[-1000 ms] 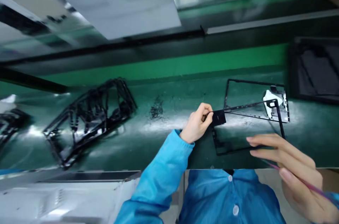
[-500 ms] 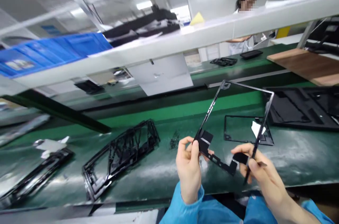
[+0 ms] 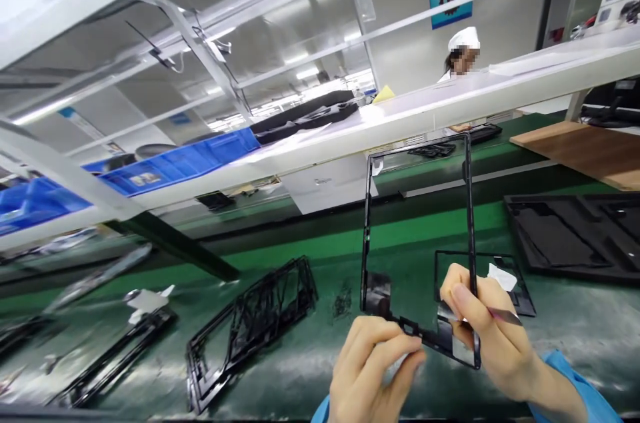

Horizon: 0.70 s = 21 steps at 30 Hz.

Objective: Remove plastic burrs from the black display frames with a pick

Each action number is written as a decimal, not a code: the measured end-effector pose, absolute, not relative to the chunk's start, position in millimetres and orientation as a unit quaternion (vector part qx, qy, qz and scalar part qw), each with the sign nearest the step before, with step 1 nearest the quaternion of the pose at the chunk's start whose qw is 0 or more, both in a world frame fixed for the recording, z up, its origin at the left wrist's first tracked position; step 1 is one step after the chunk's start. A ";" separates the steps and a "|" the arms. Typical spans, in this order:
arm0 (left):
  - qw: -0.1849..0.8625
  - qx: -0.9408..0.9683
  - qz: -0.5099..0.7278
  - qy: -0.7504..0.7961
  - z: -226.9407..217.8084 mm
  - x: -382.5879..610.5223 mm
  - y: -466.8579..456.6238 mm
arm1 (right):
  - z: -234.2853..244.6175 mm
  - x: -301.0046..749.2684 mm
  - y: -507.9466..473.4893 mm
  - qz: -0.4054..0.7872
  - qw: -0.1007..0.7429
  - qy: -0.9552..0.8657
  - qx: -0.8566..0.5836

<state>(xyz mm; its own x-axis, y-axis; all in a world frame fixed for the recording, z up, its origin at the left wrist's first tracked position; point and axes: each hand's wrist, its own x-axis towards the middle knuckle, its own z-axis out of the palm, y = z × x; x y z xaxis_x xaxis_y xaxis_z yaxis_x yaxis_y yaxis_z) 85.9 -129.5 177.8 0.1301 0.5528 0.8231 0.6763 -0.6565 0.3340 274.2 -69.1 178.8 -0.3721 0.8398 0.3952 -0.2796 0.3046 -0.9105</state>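
A thin black rectangular frame [image 3: 369,223] stands upright in front of me, held by its lower edge. My left hand [image 3: 370,370] pinches the bottom bar near the middle. My right hand [image 3: 487,336] grips the lower right corner, fingers closed, and also holds a thin pointed tool [image 3: 503,316] that sticks out to the right. A second black frame [image 3: 520,303] with a white piece on it lies flat on the green belt [image 3: 575,336] behind my right hand.
A stack of black frames [image 3: 250,330] leans on the belt to the left, with more frames [image 3: 115,356] farther left. Black trays [image 3: 575,236] sit at the right. A white shelf [image 3: 400,120] carries blue bins [image 3: 175,160]. Another person [image 3: 463,60] stands beyond the shelf.
The frame went from lying near the belt to being raised upright in both hands. My view tilted up, showing the shelf and the far person.
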 end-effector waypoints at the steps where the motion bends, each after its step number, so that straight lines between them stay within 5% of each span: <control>1: 0.052 -0.754 -0.510 -0.411 179.9 86.2 -128.3 | 175.4 276.4 -69.3 0.549 0.508 -0.623 -0.228; 9: -0.026 -0.826 -0.408 -0.388 188.0 90.0 -112.8 | 157.3 293.6 -59.4 0.577 0.482 -0.610 -0.249; 21: -0.028 -0.828 -0.430 -0.360 197.0 96.3 -92.1 | 188.4 303.5 -48.9 0.476 0.473 -0.709 -0.217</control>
